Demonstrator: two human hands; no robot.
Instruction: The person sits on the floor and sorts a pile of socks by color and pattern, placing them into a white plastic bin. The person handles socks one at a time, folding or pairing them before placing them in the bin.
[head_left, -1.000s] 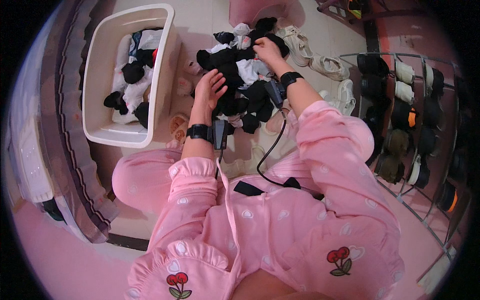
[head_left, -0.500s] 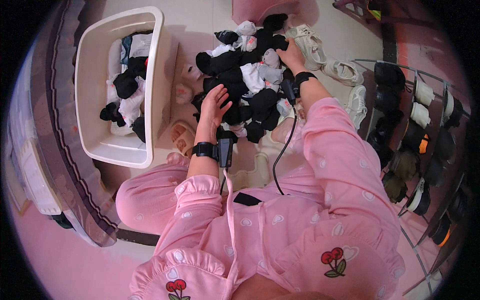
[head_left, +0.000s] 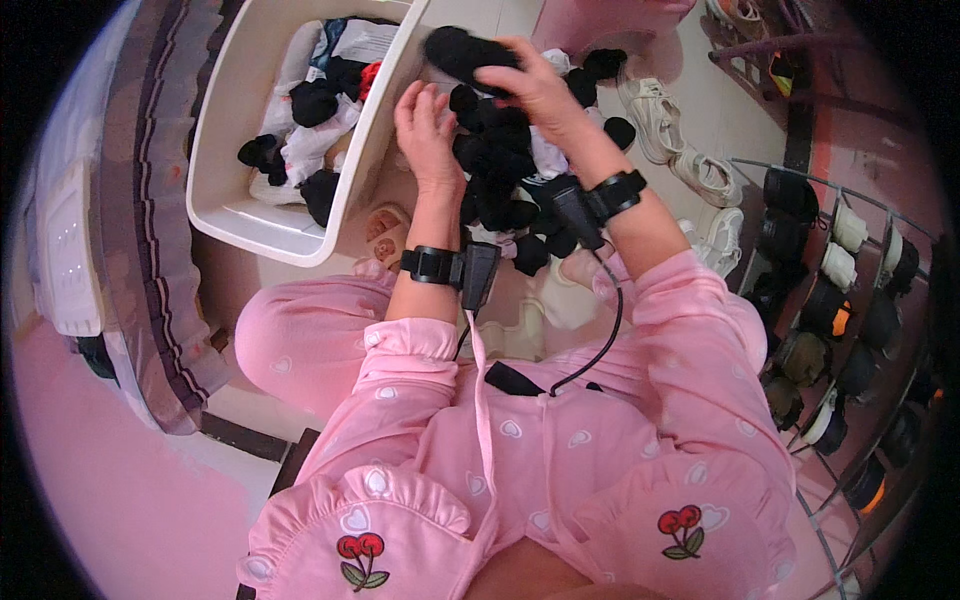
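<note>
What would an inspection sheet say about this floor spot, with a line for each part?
Surface: pale floor, partly covered.
Main things: black-and-white sock pile; white bin with more black and white items inside.
Clutter: pale shoes right of the pile.
Hands: right hand grips a black bundle; left hand is open, nothing seen in it.
Cables: black cable curves from the right wrist toward the lap.
Surroundings: striped cloth at left, rows of shoes at right.

Black sock (head_left: 463, 54) in right fingers (head_left: 498, 77)
</note>
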